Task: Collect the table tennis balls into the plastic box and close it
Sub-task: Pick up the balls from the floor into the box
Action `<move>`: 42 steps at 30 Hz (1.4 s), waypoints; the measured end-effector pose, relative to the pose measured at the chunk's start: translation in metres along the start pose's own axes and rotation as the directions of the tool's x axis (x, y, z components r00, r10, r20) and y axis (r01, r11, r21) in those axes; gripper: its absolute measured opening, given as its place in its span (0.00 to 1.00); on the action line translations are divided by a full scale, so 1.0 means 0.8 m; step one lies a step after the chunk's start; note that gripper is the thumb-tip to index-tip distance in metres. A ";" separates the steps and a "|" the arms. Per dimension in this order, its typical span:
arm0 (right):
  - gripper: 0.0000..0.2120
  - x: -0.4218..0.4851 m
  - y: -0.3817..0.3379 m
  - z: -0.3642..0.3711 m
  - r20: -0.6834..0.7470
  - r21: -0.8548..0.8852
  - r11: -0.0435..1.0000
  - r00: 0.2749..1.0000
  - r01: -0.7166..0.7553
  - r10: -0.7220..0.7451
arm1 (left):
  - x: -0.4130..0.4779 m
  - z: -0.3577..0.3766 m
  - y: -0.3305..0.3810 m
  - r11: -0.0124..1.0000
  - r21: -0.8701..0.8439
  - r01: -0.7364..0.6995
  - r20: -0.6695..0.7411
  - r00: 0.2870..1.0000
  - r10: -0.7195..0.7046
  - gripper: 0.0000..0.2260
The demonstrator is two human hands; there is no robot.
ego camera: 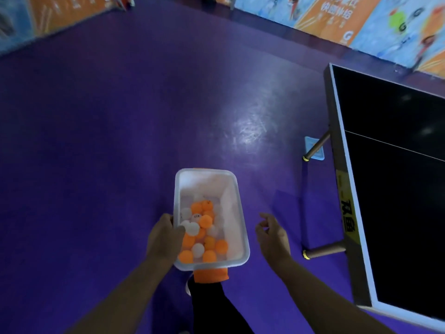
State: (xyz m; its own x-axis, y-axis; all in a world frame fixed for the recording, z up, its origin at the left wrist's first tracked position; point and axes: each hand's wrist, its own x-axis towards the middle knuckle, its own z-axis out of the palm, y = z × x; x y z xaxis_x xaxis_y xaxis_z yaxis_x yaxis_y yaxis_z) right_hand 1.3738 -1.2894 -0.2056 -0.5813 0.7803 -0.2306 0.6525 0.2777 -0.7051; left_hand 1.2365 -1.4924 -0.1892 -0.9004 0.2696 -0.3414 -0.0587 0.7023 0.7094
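A clear plastic box (234, 213) is carried low in the middle of the view, lid off, above the purple floor. Inside it lie several orange and white table tennis balls (204, 237), piled toward its near end. My left hand (163, 239) grips the box's left rim, thumb over the edge. An orange latch (212, 274) hangs at the box's near end. My right hand (272, 235) hovers to the right of the box, apart from it, fingers loosely curled and holding nothing.
A black table tennis table (390, 189) with a white edge stands at the right, its brown legs (322, 252) reaching onto the purple floor (120, 141). A light-blue flat object (313, 148) lies under its far leg. Printed barrier boards (337, 18) line the far side.
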 end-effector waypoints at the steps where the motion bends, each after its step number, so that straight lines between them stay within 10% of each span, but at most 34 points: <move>1: 0.13 0.023 -0.008 0.005 -0.006 0.012 1.000 1.000 -0.010 0.010 | 0.024 -0.001 0.010 1.000 0.004 -0.007 0.011 1.000 0.007 0.03; 22: 0.10 0.467 -0.226 0.095 -0.141 0.105 0.972 0.965 -0.209 0.222 | 0.591 -0.042 0.249 0.949 0.235 -0.211 0.199 0.966 0.166 0.04; 30: 0.08 0.529 -0.264 0.187 -0.341 0.227 0.849 0.778 -0.477 0.528 | 0.785 -0.024 0.286 0.841 0.261 -0.474 0.449 0.831 0.329 0.04; 42: 0.10 0.616 -0.186 0.320 -0.269 0.306 0.660 0.603 -0.686 0.751 | 0.941 0.117 0.252 0.752 0.346 -0.560 0.572 0.762 0.304 0.08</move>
State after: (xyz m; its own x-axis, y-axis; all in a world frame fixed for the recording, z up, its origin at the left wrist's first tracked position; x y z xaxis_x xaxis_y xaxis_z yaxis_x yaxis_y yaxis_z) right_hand 0.8662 -1.0897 -0.3859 0.2706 0.8295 -0.4885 0.6804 -0.5238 -0.5125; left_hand 0.5874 -1.0866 -0.3607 -0.4568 0.7959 -0.3974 0.6098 0.6054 0.5115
